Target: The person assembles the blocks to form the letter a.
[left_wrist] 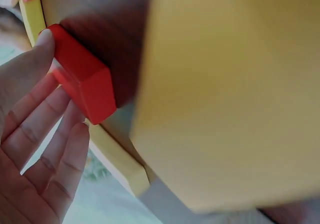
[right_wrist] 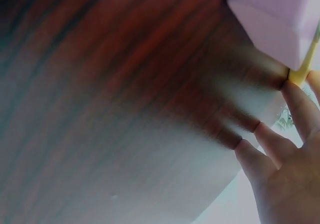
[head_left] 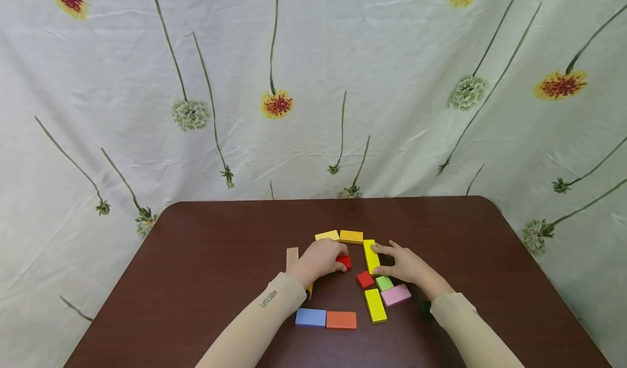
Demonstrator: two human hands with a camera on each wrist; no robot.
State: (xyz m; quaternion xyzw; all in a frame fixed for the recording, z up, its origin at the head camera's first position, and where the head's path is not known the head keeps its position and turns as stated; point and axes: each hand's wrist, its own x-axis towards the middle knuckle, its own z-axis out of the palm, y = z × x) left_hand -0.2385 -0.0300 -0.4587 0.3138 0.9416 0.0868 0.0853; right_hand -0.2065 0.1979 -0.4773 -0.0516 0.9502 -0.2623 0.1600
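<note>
My left hand (head_left: 320,259) pinches a red block (left_wrist: 87,76) between thumb and fingers, over the middle of the block arrangement. In the left wrist view the thumb lies on one end of it and the fingers stand along its side. My right hand (head_left: 404,264) is spread beside a long yellow block (head_left: 370,255), index finger and thumb touching its right side. Its other fingers reach down to the table in the right wrist view. A small red block (head_left: 365,280) and a green block (head_left: 384,283) lie just below that yellow block.
On the dark brown table (head_left: 220,259) lie a pale yellow block (head_left: 326,235), an orange-yellow block (head_left: 351,237), a tan block (head_left: 292,256), a blue block (head_left: 311,317), an orange-red block (head_left: 341,320), another yellow block (head_left: 375,306) and a pink block (head_left: 396,295). Behind hangs a flowered cloth (head_left: 313,150).
</note>
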